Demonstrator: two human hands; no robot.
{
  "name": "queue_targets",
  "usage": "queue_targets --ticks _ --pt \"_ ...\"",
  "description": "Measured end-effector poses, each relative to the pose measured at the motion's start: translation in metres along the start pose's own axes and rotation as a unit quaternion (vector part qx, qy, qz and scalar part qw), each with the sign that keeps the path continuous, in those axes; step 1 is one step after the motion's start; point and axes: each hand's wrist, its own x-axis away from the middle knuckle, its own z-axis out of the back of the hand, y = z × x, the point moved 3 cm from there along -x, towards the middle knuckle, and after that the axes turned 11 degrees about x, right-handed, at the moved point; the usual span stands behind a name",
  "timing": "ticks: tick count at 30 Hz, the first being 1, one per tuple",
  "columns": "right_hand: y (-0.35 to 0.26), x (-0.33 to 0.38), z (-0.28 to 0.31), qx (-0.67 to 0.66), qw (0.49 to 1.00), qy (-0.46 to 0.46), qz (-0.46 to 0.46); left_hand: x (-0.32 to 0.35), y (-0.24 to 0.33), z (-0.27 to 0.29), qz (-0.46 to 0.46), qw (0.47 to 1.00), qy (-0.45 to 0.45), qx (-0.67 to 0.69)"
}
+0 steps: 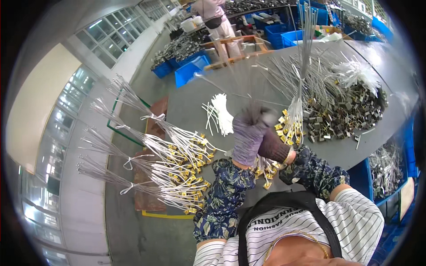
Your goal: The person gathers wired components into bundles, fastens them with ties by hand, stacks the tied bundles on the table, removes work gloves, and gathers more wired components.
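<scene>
My left hand (246,135), in a purple knit glove, and my right hand (274,144), in a darker glove, are together near the middle of the table's near edge. Both close round a bundle of white cables (261,165), whose yellow-tagged ends show below the gloves. The fingertips are smeared by motion, and the bundle's far end is a blur above them. Just right of my right hand, another bundle of cables (296,113) has its yellow ends toward me. Left of my hands lies a pile of short white ties (220,114).
Several tied cable bundles (171,150) overhang the table's left side. Loose cables with dark metal ends (346,111) heap up on the right of the grey table (186,102). Blue bins (188,73) stand beyond, and a person (215,22) is at the back.
</scene>
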Motion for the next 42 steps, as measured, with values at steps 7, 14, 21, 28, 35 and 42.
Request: queue_targets --ticks 7,14,21,28,35,42 --pt "-0.018 -0.021 0.052 -0.098 0.982 -0.158 0.04 0.001 0.07 -0.015 -0.084 0.995 -0.032 0.052" --pt "-0.093 -0.087 0.172 -0.385 0.918 -0.075 0.061 -0.005 0.059 -0.012 -0.032 0.997 0.039 0.06" --pt "-0.165 -0.154 0.236 0.049 0.959 0.059 0.272 -0.048 0.055 0.001 -0.128 0.973 -0.155 -0.111" --pt "-0.116 -0.124 0.213 0.083 0.977 -0.143 0.136 -0.038 0.037 -0.001 -0.102 0.994 0.006 0.041" --pt "-0.083 -0.092 0.211 0.087 0.97 -0.218 0.07 -0.054 0.043 -0.006 0.067 0.935 -0.276 0.214" --pt "-0.071 -0.087 0.211 0.078 0.966 -0.242 0.049 -0.036 0.042 0.024 0.057 0.973 -0.214 0.065"
